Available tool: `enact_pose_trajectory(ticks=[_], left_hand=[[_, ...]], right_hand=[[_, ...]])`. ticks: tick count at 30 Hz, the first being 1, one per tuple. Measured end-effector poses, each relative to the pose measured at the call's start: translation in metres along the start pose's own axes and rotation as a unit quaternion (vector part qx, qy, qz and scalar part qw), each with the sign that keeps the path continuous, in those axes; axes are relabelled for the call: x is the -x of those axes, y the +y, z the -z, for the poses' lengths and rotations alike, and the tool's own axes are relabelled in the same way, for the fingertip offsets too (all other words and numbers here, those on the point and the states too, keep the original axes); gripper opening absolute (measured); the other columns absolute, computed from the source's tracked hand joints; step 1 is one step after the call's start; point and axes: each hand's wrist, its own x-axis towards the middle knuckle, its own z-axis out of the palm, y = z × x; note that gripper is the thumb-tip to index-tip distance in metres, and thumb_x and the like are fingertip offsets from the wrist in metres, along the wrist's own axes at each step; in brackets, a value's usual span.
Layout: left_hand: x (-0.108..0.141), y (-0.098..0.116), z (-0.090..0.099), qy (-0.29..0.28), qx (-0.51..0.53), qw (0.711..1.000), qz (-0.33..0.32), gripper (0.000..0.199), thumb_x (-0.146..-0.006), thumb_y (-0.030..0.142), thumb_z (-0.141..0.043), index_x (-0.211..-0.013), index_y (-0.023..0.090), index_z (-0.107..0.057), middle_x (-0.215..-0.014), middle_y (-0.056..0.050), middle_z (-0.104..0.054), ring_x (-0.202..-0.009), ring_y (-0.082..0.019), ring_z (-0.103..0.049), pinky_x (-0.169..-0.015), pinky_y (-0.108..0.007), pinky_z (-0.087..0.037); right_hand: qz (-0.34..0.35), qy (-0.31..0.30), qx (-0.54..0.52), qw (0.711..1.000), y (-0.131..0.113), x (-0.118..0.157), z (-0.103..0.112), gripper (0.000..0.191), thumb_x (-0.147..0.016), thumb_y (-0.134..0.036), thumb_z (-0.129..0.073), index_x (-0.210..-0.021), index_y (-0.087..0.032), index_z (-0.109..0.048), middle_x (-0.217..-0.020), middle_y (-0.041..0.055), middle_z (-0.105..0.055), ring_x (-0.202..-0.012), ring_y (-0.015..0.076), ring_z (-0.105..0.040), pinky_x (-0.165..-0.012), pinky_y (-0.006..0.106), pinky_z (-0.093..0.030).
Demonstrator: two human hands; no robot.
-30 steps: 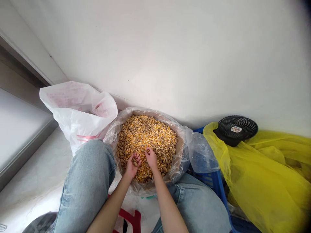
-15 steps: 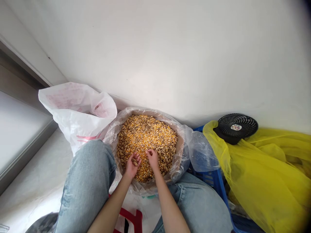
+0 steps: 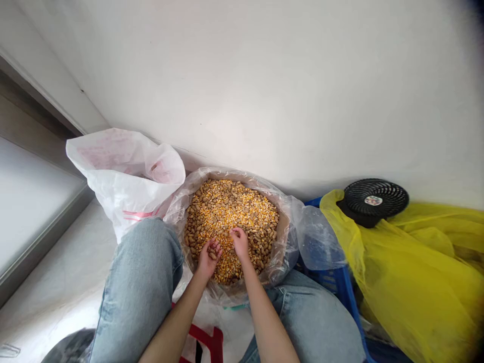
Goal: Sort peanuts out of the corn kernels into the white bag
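Note:
A clear plastic bag (image 3: 293,222) lines a round container full of yellow corn kernels (image 3: 227,242) mixed with unshelled peanuts (image 3: 266,234). Over the near left part of the mix, my left hand (image 3: 209,258) is turned palm up, its fingers curled round a few peanuts. My right hand (image 3: 240,242) is just to the right, back up, over the middle of the mix. Its thumb and fingertips are pressed together; whatever they hold, if anything, is too small to make out. The two hands do not touch.
On the left stands an open white sack (image 3: 139,189). A blue crate (image 3: 342,282), yellow netting (image 3: 419,272) and a small black fan (image 3: 374,200) are at the right. A red stool part (image 3: 212,343) shows below, between my knees. The wall rises behind.
The whole view has shifted slightly, so things appear a little further right. My right hand has moved slightly up, away from my left hand, which keeps its curl round the peanuts.

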Motion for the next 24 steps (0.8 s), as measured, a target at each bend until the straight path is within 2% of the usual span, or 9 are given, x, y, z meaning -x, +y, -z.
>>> enact_pose_trajectory(ticks=[3,6,9,13,19,24], left_hand=[[0.000,0.000,-0.001,0.015,-0.005,1.000,0.000,0.013,-0.079,0.017,-0.044,-0.077,0.016,-0.056,-0.062,0.002,-0.060,-0.053,-0.007,-0.057,-0.055,-0.021,-0.049],[0.001,0.000,-0.002,0.019,-0.005,1.000,0.000,0.013,-0.079,0.017,-0.043,-0.076,0.017,-0.056,-0.062,0.002,-0.060,-0.053,-0.007,-0.057,-0.055,-0.021,-0.048],[0.002,0.000,-0.003,0.018,-0.005,1.000,0.000,0.013,-0.079,0.016,-0.043,-0.076,0.016,-0.056,-0.061,0.002,-0.059,-0.052,-0.007,-0.056,-0.054,-0.021,-0.048],[0.003,0.000,-0.004,0.018,-0.008,1.000,0.000,0.013,-0.079,0.016,-0.043,-0.075,0.016,-0.056,-0.060,0.002,-0.059,-0.051,-0.008,-0.057,-0.053,-0.021,-0.048],[0.002,0.000,-0.002,0.018,-0.003,1.000,0.002,0.014,-0.080,0.017,-0.043,-0.076,0.016,-0.056,-0.061,0.002,-0.060,-0.052,-0.008,-0.057,-0.053,-0.021,-0.048],[0.000,0.000,-0.001,0.013,-0.003,1.000,0.003,0.014,-0.079,0.016,-0.043,-0.078,0.017,-0.057,-0.061,0.002,-0.060,-0.053,-0.008,-0.058,-0.055,-0.021,-0.048]], right_hand=[[0.052,-0.048,0.127,0.989,0.011,0.001,-0.007,0.012,-0.063,-0.031,-0.057,-0.068,-0.021,-0.052,-0.063,-0.0028,-0.054,-0.060,0.0134,-0.050,-0.061,0.025,-0.038],[0.070,-0.048,0.218,0.972,0.020,0.001,-0.010,0.009,-0.070,-0.029,-0.048,-0.068,-0.021,-0.049,-0.063,-0.0010,-0.055,-0.062,0.0142,-0.051,-0.062,0.026,-0.039],[0.057,-0.032,0.243,0.968,0.025,0.000,-0.009,0.011,-0.072,-0.030,-0.046,-0.075,-0.020,-0.048,-0.065,0.0004,-0.055,-0.060,0.0150,-0.052,-0.060,0.026,-0.039],[0.078,-0.039,0.268,0.959,0.028,0.000,-0.005,0.017,-0.074,-0.029,-0.044,-0.087,-0.019,-0.048,-0.074,0.0033,-0.058,-0.065,0.0159,-0.054,-0.063,0.027,-0.040],[0.088,-0.047,0.222,0.970,0.033,0.000,-0.001,0.018,-0.073,-0.028,-0.042,-0.085,-0.017,-0.052,-0.072,0.0032,-0.057,-0.066,0.0155,-0.054,-0.066,0.028,-0.042],[0.104,-0.052,0.228,0.967,0.034,-0.001,-0.002,0.016,-0.071,-0.023,-0.042,-0.080,-0.018,-0.054,-0.077,0.0040,-0.056,-0.073,0.0159,-0.052,-0.072,0.029,-0.042]])
